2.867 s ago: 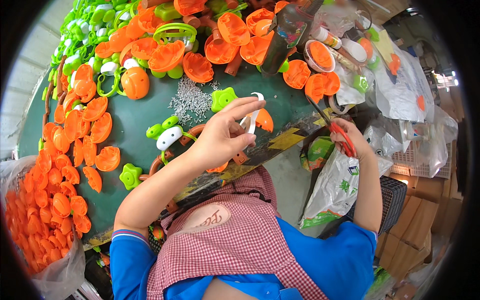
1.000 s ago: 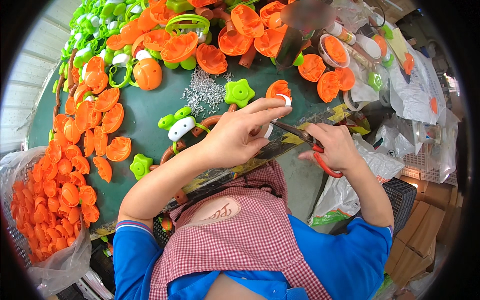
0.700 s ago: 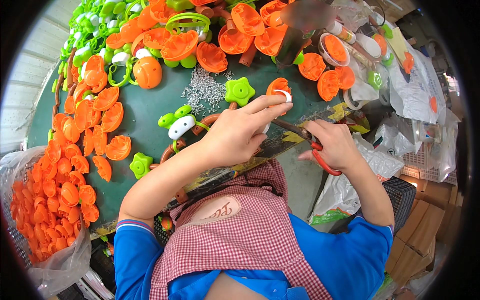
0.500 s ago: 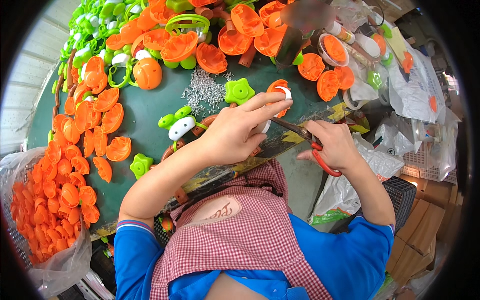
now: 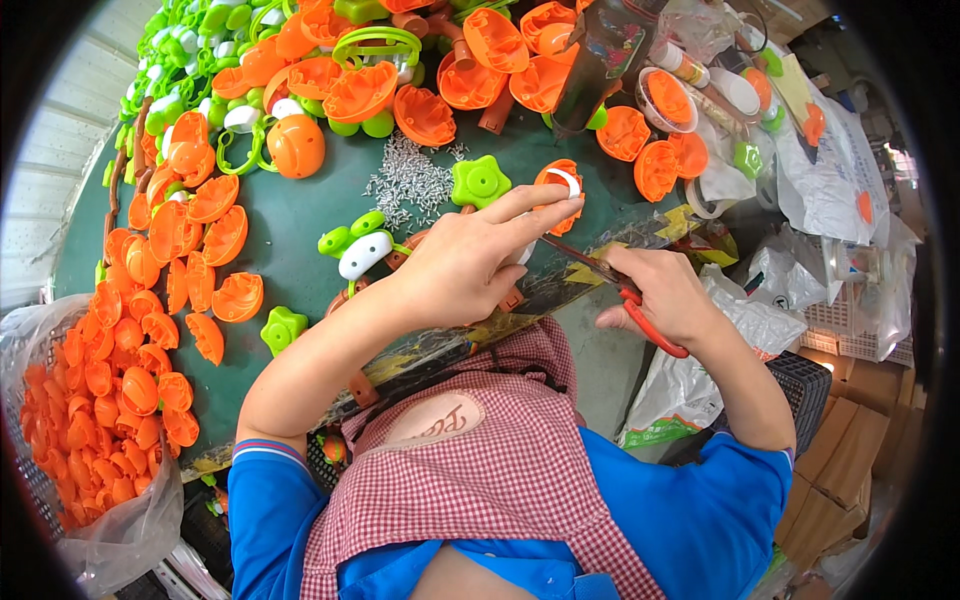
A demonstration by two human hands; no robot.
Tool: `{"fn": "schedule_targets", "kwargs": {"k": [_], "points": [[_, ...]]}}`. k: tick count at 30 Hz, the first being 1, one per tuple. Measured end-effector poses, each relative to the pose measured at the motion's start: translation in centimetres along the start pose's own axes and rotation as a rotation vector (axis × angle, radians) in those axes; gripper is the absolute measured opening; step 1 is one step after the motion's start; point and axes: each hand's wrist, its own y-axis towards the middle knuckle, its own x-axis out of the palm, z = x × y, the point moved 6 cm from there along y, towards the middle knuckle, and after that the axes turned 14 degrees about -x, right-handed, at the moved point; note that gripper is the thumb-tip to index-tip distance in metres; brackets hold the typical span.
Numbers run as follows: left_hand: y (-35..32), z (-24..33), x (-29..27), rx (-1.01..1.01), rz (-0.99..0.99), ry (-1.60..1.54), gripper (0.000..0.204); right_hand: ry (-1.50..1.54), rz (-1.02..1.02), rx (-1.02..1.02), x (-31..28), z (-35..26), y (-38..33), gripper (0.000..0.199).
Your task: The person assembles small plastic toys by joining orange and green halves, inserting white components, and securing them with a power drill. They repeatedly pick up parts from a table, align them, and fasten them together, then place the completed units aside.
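Your left hand (image 5: pixel 470 265) has its grip clamped on a curved white strip (image 5: pixel 573 182), thumb and fingers pinching it just above the front edge of the green worktop (image 5: pixel 300 220); one end loops past your fingertips, in front of an orange shell (image 5: pixel 560 170). Your right hand (image 5: pixel 668 290) has its grip closed around red-handled scissors (image 5: pixel 628 295), the blades reaching in under your left fingers; you cannot tell whether they touch the strip. Just beyond your left hand lies a green star piece (image 5: pixel 480 182), near a heap of small metal screws (image 5: pixel 410 180). As for writing, your checked apron (image 5: pixel 480 470) bears a pale oval patch (image 5: pixel 435 420) with stitched script, and the white plastic bag (image 5: pixel 665 395) below your right hand carries green and orange print.
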Motion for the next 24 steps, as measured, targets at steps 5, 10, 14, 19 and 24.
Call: {"fn": "schedule_targets", "kwargs": {"k": [5,10,14,19,24], "points": [[0.0,0.1,-0.1,-0.001,-0.013,0.010,0.083,0.116,-0.025,0.022,0.4,0.4,-0.1,0.058],[-0.1,-0.3,0.2,0.013,-0.015,0.049,0.083,0.280,-0.088,0.079,0.9,0.8,-0.1,0.055],[-0.1,-0.3,-0.1,-0.004,-0.027,0.023,0.084,0.295,-0.048,-0.022,0.8,0.3,0.3,0.056],[-0.1,-0.3,-0.5,-0.041,-0.122,-0.040,0.080,0.420,-0.058,-0.014,0.7,-0.2,0.7,0.062],[-0.2,-0.6,-0.5,-0.034,-0.118,-0.008,0.080,0.459,-0.128,0.067,0.4,-0.4,1.0,0.063]]}}
